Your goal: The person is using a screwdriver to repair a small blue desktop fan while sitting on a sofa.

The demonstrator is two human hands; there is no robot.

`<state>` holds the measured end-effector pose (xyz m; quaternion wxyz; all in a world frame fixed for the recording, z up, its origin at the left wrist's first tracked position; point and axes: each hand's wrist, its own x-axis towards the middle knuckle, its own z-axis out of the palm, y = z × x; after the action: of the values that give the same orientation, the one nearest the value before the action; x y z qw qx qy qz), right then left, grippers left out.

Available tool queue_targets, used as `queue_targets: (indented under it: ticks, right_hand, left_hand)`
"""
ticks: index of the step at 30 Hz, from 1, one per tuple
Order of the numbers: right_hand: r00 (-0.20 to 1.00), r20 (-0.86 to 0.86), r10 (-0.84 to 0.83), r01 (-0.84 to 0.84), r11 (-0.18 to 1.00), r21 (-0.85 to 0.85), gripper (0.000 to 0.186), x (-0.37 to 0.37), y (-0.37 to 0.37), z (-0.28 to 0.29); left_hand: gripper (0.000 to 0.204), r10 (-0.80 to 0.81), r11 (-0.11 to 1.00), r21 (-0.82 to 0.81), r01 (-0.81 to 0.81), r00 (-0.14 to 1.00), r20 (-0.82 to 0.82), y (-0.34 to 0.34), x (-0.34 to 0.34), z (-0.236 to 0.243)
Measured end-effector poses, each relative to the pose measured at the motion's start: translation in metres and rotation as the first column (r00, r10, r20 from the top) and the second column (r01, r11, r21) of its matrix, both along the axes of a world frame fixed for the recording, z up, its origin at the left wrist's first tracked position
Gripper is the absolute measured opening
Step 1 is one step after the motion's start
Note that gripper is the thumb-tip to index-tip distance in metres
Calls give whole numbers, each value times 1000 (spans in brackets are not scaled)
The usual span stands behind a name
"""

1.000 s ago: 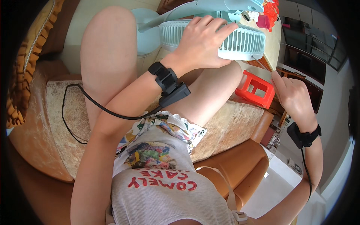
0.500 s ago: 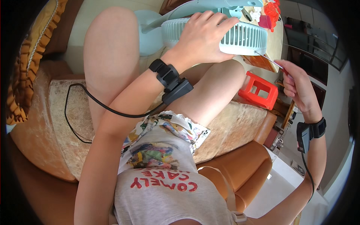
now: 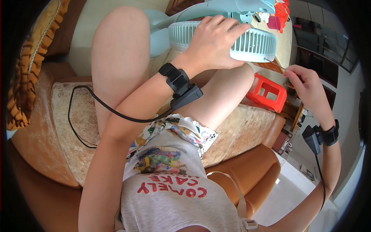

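Note:
A pale blue fan head [image 3: 253,43] with a slotted cage rests sideways near my knees, beside its curved stand [image 3: 205,8] and round base [image 3: 156,44]. My left hand [image 3: 213,44] grips the cage from above, fingers curled over its top. Out to the right, my right hand [image 3: 304,83] is closed on a screwdriver, whose thin shaft [image 3: 275,63] reaches to a small hole in the cage's lower right rim. The handle is mostly hidden inside the fingers.
I sit on a tan sofa [image 3: 239,131]. A red plastic stool [image 3: 270,100] stands beyond my right knee. A table [image 3: 285,42] behind the fan holds a pink cup [image 3: 273,23] and red objects [image 3: 282,9]. A ruffled orange cushion [image 3: 21,89] is at the left.
The right hand has shifted outward to the right and turned, now more over the screwdriver. The fan and left hand have moved slightly right, rising then lowering.

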<state>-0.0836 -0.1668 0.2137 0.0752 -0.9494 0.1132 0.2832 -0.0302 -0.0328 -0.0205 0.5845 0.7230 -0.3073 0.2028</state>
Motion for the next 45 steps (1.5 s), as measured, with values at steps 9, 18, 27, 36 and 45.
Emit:
queue_targets:
  ticks: [9,18,27,36,45]
  right_hand:
    - [737,-40,675,-645,684,-341,10,-16,6,-1]
    - [491,-246,836,-814,339,-472,20,-17,2,3]
    - [959,171,-225,184,957,223,11,-14,11,2]
    - [824,346,-449,328,875,355,15,-30,-5,-15]
    - [296,473,-830,6,497,868,20,-62,-38,-39]
  left_hand:
    - [62,0,1000,-9,-1,1000,-18,0,-1,2]
    - [62,12,1000,10,-12,1000,5,-5,-1,2]
    - [69,8,1000,23,-7,1000,-25,3,8,3]
    - [69,-27,999,29,27,999,-29,0,6,7]
    - [67,-61,997,55,62,998,-31,-2,9,12]
